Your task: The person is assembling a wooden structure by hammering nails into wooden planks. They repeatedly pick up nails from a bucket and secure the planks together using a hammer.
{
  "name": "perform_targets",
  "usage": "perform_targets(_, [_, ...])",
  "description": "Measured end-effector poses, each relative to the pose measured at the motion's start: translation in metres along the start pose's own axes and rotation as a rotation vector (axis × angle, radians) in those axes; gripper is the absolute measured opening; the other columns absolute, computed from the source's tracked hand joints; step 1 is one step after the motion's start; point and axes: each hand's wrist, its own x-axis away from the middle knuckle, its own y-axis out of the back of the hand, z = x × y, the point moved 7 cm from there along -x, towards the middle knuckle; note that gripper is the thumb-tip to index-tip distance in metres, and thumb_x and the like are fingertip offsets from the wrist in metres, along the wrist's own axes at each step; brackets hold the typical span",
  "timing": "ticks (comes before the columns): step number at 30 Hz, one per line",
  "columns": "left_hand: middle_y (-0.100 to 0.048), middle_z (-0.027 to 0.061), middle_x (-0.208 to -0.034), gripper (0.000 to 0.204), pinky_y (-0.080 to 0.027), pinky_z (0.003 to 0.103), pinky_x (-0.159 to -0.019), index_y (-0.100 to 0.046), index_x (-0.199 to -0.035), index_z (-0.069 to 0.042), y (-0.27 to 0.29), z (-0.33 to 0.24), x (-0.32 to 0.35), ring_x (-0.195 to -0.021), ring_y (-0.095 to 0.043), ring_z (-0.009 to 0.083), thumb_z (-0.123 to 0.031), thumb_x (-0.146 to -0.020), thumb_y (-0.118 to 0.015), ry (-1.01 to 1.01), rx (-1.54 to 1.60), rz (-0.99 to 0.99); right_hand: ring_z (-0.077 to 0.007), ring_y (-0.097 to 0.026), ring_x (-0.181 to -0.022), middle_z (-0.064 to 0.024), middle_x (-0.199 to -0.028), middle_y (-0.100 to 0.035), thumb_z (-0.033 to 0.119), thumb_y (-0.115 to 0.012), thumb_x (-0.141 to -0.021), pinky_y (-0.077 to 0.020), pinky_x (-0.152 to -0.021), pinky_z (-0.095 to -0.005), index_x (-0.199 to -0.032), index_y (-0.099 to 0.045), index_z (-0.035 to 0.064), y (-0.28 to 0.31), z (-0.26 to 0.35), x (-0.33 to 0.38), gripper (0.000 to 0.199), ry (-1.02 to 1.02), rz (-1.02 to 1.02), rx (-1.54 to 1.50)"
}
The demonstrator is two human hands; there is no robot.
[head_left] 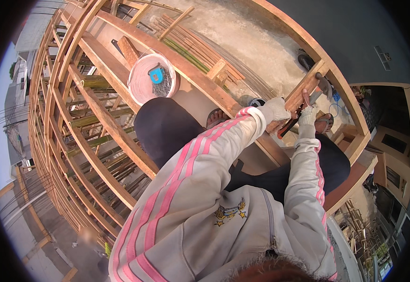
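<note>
By the left hand (276,111), fingers curled, the probably stiff timber crosspiece (302,86) is held at its near end, between 2 beams (195,77); by the right hand (305,102), the likely head-heavy hammer (325,87) is gripped mid-handle, best held lower.

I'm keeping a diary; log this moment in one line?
left hand: at wooden piece | right hand: holding hammer | bucket: nails, blue tape measure

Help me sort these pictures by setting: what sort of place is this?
Most likely an open-air building site: a raised frame of timber beams spreads across the left, a pale bucket holds what look like loose nails, and long wooden strips lie on the ground.
</note>
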Motion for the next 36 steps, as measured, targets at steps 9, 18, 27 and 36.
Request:
perform_targets(9, [-0.069,0.0328,-0.111,0.090,-0.054,0.046,-0.089,-0.061,-0.120,0.010,0.007,-0.005,0.008,-0.106,-0.069,0.0442,-0.060,-0.068,-0.081,-0.018,0.099,-0.075,-0.0192,-0.064,-0.073,-0.0089,-0.093,-0.069,0.056,-0.079,-0.083,-0.0509,-0.057,-0.0343,-0.115,-0.066,0.0038,0.003,0.003,-0.004,0.062,0.026,-0.030,0.105])
perform_targets(18, [-0.072,0.0294,-0.109,0.086,-0.056,0.045,-0.089,-0.069,-0.113,0.009,0.029,-0.054,0.043,-0.103,-0.072,0.0395,-0.063,-0.066,-0.078,0.009,0.065,-0.031,-0.0235,-0.063,-0.101,-0.0118,-0.119,-0.065,0.057,-0.079,-0.083,-0.0514,-0.086,-0.0374,-0.132,-0.060,0.0022,-0.009,0.044,0.022,0.076,-0.010,0.116,-0.202])
perform_targets(27, [-0.072,0.0229,-0.101,0.074,-0.058,0.045,-0.086,-0.069,-0.110,0.002,0.132,-0.129,0.151,-0.097,-0.073,0.0365,-0.063,-0.076,-0.077,-0.283,-0.495,-0.149,-0.0280,-0.066,-0.108,-0.0171,-0.127,-0.063,0.056,-0.074,-0.087,-0.0554,-0.092,-0.0394,-0.138,-0.052,-0.0008,-0.040,0.093,0.013,0.079,-0.029,0.411,-0.118])
perform_targets(36, [-0.072,0.0116,-0.099,0.051,-0.058,0.031,-0.082,-0.068,-0.124,0.001,0.367,0.043,0.344,-0.089,-0.070,0.0173,-0.038,-0.092,-0.078,-0.538,0.597,-0.843,-0.0273,-0.068,-0.091,-0.0105,-0.106,-0.070,0.037,-0.084,-0.081,-0.0541,-0.080,-0.0404,-0.119,-0.065,0.0020,-0.168,0.058,0.131,0.056,0.400,0.637,0.479])
